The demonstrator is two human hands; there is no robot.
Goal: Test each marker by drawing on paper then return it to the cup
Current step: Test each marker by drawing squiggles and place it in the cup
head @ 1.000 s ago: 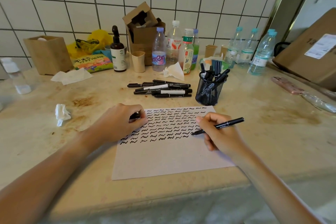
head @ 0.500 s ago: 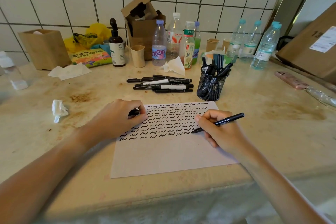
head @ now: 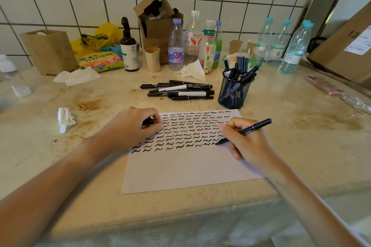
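Under our right hand [head: 249, 142], gripped like a pencil, the slim black marker [head: 246, 131] rests its tip on the paper [head: 186, 168]. We should drag it lightly for one short squiggle. Our left hand [head: 130, 128] curls around the glossy cap [head: 148, 122], steadying the thin matte sheet. Beyond our right hand stands the wire-mesh cup [head: 234, 91] on the stained stone worktop [head: 301, 126].

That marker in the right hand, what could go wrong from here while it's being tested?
The right hand rests on the paper beside fresh squiggles, so it might smear wet ink. The left hand grips what looks like the cap; if it lifts, the sheet may slide. The mesh cup already looks crowded and stands close, so returning the marker could tip it.
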